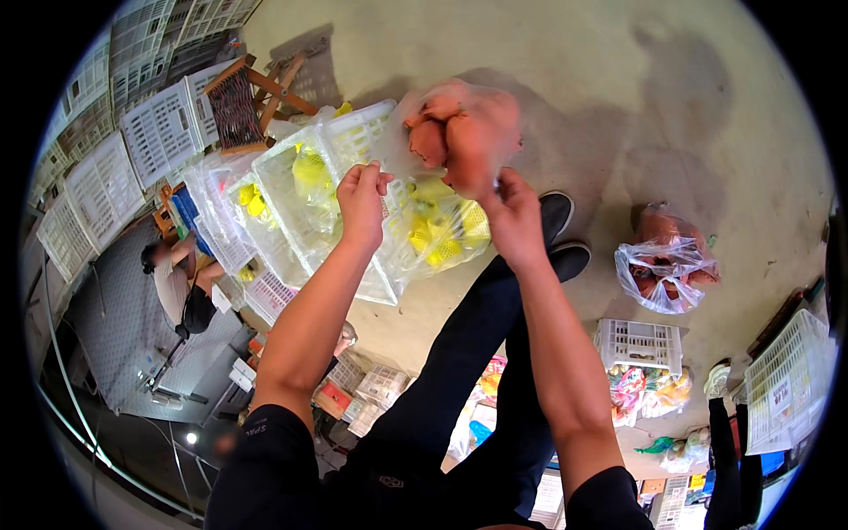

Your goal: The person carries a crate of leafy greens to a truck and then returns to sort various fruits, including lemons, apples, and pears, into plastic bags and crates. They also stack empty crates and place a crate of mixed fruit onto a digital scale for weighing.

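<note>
A clear plastic bag of reddish-orange roots [468, 132], probably sweet potatoes, hangs in front of me. My right hand [517, 216] is closed on the lower right of this bag, thumb and fingers pinched together. To its left, my left hand [362, 203] is raised with its fingers curled shut; whether anything thin is between them is hidden. Below and between the hands lies a clear bag with yellow netted fruit [442, 231]. It rests by a white crate [358, 128] that holds more yellow netted pieces in clear plastic.
A second bag of reddish roots [669, 258] stands on the floor to the right, above a white crate [640, 344]. A wooden folding stool [252, 106] is at the upper left beside stacked white crates [163, 124]. Another person [181, 283] sits at the left.
</note>
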Tool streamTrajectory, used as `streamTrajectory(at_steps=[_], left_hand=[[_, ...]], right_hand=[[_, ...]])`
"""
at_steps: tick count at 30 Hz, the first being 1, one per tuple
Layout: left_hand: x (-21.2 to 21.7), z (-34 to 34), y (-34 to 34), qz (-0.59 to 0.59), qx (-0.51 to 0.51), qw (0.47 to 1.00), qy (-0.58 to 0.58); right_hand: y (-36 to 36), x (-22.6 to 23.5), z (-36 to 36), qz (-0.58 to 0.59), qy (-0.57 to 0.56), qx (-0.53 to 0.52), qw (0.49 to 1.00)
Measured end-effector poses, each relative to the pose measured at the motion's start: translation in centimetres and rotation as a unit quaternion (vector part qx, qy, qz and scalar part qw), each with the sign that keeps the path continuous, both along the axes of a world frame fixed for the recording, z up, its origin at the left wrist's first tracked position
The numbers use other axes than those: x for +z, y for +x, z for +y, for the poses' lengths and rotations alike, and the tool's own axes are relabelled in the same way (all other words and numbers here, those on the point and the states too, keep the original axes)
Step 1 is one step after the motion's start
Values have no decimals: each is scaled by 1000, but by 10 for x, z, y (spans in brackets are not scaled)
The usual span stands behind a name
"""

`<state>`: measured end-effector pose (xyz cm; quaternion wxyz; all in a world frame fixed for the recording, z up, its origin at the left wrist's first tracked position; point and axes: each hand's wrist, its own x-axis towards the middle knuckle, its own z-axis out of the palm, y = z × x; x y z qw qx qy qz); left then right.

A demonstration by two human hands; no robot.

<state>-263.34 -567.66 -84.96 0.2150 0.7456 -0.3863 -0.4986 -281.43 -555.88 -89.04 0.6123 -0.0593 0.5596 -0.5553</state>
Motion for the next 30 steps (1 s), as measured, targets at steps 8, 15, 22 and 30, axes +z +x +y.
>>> streamTrajectory(at_steps=[8,15,22,30], left_hand=[[-64,-10,49,-144,-119,982,39],[-85,-29,46,-163,-211,963,49],[-90,-18,20,-190,-219,957,-2],[-56,18,35,-411,-360,825,-146]], right_hand=[[43,-33,-9,235,7,177,956],[-37,-19,94,435,137,85,886],[-135,-31,265,482,420,-116,760],[-147,-103,242,69,368,-348,860]])
